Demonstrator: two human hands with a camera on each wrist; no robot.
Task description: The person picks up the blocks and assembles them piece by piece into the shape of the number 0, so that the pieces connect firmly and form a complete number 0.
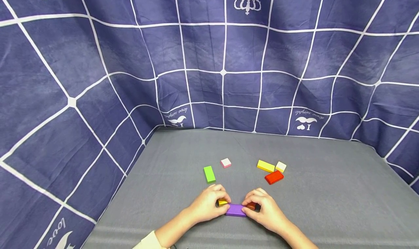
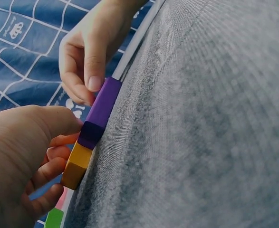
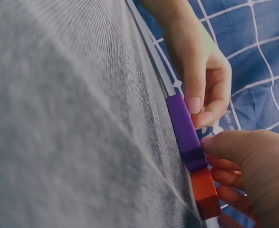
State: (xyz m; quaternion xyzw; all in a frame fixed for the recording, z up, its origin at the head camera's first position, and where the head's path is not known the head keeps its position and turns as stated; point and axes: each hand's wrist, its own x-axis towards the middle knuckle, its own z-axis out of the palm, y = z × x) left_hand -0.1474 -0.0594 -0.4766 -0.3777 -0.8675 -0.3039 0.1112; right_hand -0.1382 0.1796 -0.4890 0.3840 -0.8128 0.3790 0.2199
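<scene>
A long purple block (image 1: pixel 236 210) lies crosswise near the front of the grey table, between my two hands. My left hand (image 1: pixel 209 203) pinches its left end, thumb on the near side and fingers behind. At the opposite end, my right hand (image 1: pixel 266 209) pinches it the same way. A yellow-orange block (image 2: pixel 76 164) adjoins the purple one beneath my left fingers. By my right fingers, an orange block (image 3: pixel 205 192) adjoins the other end. In the head view both these blocks are partly hidden by the hands.
Farther back on the grey table (image 1: pixel 163 190) lie a green block (image 1: pixel 210 174), a small white-and-pink block (image 1: pixel 226 163), a yellow block (image 1: pixel 266 166), a small white-and-yellow block (image 1: pixel 280 166) and a red block (image 1: pixel 274 177). A blue gridded cloth (image 1: pixel 203 89) hangs behind and at left.
</scene>
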